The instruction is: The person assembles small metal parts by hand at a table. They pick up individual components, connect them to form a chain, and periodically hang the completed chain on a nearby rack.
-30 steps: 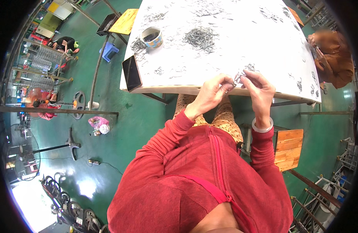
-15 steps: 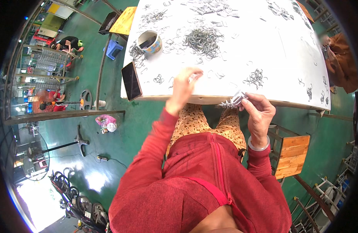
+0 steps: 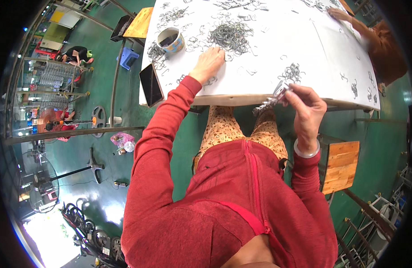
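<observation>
My left hand [image 3: 208, 61] rests on the white tabletop at the near edge of a large heap of dark, thin, bent metal hooks [image 3: 232, 35]. Its fingers are curled down and together; what lies under the fingertips is hidden. Just past the table's front edge, my right hand [image 3: 309, 109] pinches a stacked bunch of silvery metal pieces [image 3: 278, 94] between thumb and fingers. Spiky ends stick out of the bunch toward the lower left. Close beyond it on the table lies a smaller pile of hooks [image 3: 291, 72].
A paper tub [image 3: 173, 44] with something dark inside and a phone [image 3: 151, 85] sit at the table's left. More metal pieces [image 3: 241, 4] lie at the far side. Across the right corner, a person in brown [image 3: 386, 49] reaches over the table. A wooden stool [image 3: 342, 166] stands at right.
My left hand has moved forward from near the table's front edge to the big heap. The right hand has shifted slightly right, still holding the bunch. The other person's arm now reaches over the table.
</observation>
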